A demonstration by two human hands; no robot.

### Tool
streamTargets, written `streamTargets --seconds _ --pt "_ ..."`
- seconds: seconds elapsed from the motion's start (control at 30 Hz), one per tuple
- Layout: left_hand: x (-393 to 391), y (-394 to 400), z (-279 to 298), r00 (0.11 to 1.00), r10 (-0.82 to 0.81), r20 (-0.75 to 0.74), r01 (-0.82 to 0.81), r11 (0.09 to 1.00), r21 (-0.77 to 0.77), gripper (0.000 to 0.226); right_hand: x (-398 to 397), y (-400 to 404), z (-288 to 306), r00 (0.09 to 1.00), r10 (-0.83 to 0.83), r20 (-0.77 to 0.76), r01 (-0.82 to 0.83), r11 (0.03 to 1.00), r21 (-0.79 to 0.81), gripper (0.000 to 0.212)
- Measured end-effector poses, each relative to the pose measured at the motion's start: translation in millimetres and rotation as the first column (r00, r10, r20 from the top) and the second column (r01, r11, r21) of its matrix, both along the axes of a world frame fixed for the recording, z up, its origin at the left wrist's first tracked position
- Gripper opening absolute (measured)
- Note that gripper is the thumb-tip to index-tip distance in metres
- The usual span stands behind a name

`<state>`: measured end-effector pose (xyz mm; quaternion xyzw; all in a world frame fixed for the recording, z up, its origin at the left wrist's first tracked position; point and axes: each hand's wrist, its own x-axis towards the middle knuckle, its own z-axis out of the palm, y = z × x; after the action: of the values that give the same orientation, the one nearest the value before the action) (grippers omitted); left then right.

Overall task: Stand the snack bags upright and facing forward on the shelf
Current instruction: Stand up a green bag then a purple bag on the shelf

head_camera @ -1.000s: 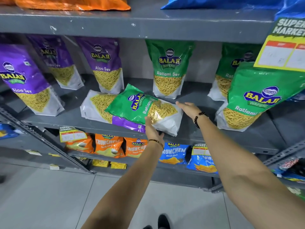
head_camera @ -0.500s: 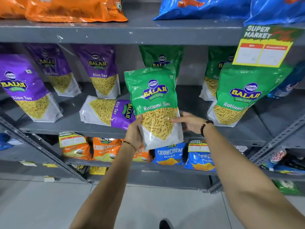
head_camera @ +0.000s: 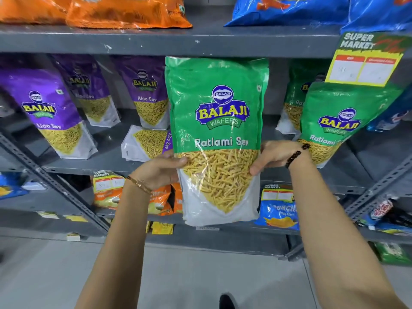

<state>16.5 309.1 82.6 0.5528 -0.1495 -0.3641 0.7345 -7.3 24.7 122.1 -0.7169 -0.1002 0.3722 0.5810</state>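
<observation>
In front of the shelf [head_camera: 200, 44], left hand [head_camera: 159, 169] and right hand [head_camera: 273, 156] clasp the green bag [head_camera: 217, 121] by its sides, long axis upright, label facing out.

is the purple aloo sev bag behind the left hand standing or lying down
Lying down. The purple Aloo Sev bag lies flat on the shelf, its label running sideways, partly hidden by the left hand.

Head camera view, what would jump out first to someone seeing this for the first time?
A big green Ratlami Sev bag fills the centre, held upright and label-forward by the left hand and right hand. Behind it, a purple Aloo Sev bag lies flat on the grey shelf.
</observation>
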Motion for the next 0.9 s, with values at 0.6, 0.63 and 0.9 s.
streamTargets --seconds 0.6,0.63,0.9 --pt "95.0 -104.0 -45.3 0.943 0.313 0.109 -0.328 0.932 0.154 0.023 59.7 -36.4 -74.8 0.626 -0.752 0.207 0.73 0.659 0.184 0.032" --pt "100.2 -112.0 -48.1 0.929 0.345 0.13 -0.363 0.919 0.155 0.027 66.8 -35.9 -78.8 0.583 -0.785 0.21 0.768 0.617 0.173 0.033" --pt "126.8 -120.0 -65.7 0.91 0.381 0.161 -0.409 0.887 0.215 0.037 84.2 -33.5 -93.9 0.486 -0.868 0.103 0.846 0.497 0.192 0.026"
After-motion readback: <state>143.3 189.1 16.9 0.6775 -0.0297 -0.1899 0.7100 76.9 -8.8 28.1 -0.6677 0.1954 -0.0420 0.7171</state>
